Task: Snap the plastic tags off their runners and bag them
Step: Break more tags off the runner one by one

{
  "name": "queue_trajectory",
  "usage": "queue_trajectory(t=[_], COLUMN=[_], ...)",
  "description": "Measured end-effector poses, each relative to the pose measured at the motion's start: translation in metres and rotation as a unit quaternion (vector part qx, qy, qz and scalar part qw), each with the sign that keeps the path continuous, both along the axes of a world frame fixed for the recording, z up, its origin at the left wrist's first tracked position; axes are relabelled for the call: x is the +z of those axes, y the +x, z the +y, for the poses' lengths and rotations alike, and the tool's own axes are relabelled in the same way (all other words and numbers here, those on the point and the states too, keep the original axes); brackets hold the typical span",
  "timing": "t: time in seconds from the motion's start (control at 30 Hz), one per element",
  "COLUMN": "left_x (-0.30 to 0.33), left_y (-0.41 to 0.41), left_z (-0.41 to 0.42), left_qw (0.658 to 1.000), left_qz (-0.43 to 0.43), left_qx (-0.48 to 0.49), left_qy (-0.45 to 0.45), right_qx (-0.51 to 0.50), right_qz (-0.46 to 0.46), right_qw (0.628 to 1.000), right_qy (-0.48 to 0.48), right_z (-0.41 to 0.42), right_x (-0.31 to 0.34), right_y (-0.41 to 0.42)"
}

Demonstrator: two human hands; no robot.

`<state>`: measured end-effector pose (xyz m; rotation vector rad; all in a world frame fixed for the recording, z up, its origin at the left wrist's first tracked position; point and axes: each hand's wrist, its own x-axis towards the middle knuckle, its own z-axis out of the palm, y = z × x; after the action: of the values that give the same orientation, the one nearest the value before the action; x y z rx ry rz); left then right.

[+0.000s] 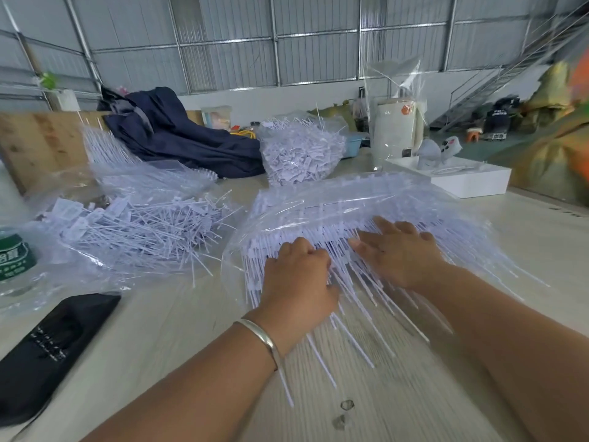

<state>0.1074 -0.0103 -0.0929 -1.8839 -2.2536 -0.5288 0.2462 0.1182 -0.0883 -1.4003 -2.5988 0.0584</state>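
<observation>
Left hand point(298, 282): fingers curled gripping tags point(350, 250), I judge for snapping.
Right hand point(398, 250): fingers spread flat, steadying bundle.
Bag point(302, 154): 12 o'clock, awaiting more.

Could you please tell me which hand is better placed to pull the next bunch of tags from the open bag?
Left, probably. The left hand already has its fingers curled into the white plastic tag strips at the clear bag's mouth, while the right hand lies flat on top, steadying them.
</observation>
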Motion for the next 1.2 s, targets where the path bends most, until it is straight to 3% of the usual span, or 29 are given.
queue_trajectory(t=[0.13, 0.3, 0.43, 0.6, 0.8, 0.97, 1.2], left_x=[-0.007, -0.006, -0.010, -0.010, 0.006, 0.015, 0.024], left_y=[0.007, 0.000, -0.003, -0.004, -0.002, 0.002, 0.006], left_z=[0.002, 0.004, 0.005, 0.008, 0.008, 0.003, -0.010], left_qw=[0.995, 0.996, 0.998, 1.000, 0.975, 0.986, 0.970], left_qz=[0.095, 0.065, 0.055, -0.006, -0.221, -0.161, -0.169], left_qx=[0.027, 0.024, 0.003, 0.011, 0.029, 0.002, -0.098], left_qy=[-0.034, -0.057, -0.031, -0.007, -0.014, 0.032, -0.142], right_qx=[0.007, 0.004, 0.011, -0.007, -0.005, 0.014, 0.012], right_qz=[0.003, 0.014, 0.080, 0.122, 0.081, 0.087, 0.005], right_qw=[1.000, 1.000, 0.996, 0.991, 0.996, 0.996, 0.996], right_qy=[0.000, -0.021, -0.030, -0.059, -0.036, -0.027, -0.085], right_z=[-0.001, -0.003, -0.004, -0.004, -0.009, -0.007, 0.003], right_x=[-0.003, -0.003, 0.000, 0.006, 0.008, 0.005, 0.004], right_y=[-0.002, -0.005, -0.005, -0.001, -0.003, -0.004, -0.005])
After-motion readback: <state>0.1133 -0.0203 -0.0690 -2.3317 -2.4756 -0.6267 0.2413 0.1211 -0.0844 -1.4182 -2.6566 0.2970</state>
